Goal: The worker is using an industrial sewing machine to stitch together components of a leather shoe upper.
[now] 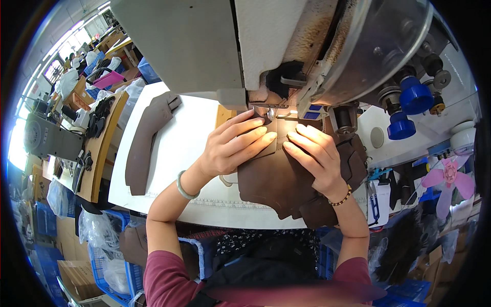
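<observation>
The left hand (221,153) and right hand (325,165) press parted fingers flat on brown material (266,181) beneath them, its overlapping layers uncountable — uneven pressure could skew it, and straying forward could bring fingers under the one sewing machine (179,43) just ahead. Left of the fingers, one long brown piece (142,140) lies on one white surface (186,125) — well right, two blue knobs (414,95).
</observation>
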Motion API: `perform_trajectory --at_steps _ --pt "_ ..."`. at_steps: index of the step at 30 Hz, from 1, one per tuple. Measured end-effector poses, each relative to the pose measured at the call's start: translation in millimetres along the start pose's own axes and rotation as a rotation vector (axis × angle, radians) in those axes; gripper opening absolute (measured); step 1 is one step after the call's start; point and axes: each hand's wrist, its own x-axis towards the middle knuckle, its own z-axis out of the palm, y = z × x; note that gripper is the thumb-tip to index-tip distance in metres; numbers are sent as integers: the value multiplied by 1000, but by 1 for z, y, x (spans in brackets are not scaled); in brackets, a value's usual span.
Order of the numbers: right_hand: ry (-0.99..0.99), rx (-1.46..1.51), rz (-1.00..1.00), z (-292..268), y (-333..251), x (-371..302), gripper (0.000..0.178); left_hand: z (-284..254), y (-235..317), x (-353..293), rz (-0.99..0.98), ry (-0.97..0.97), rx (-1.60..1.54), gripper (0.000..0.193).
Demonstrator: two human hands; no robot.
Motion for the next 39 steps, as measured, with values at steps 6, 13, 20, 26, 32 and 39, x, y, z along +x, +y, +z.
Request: perform_trajectory --at_steps 6,13,20,26,32,39 --pt "-3 20 41 0 0 2 31 0 -2 2 -12 3 -9 29" --pt "9 48 96 3 1 1 36 -1 -4 3 -69 -29 -47 35" --pt "-14 71 142 1 2 0 37 -2 -5 3 -48 8 -53 35" --pt "-32 94 148 -1 2 1 41 -1 -3 2 -67 15 -93 36" --pt "-23 384 320 -25 6 5 47 -2 -6 4 -86 15 -126 28" --pt "-92 877 1053 -38 21 35 38 4 -12 -10 -266 42 -438 43"
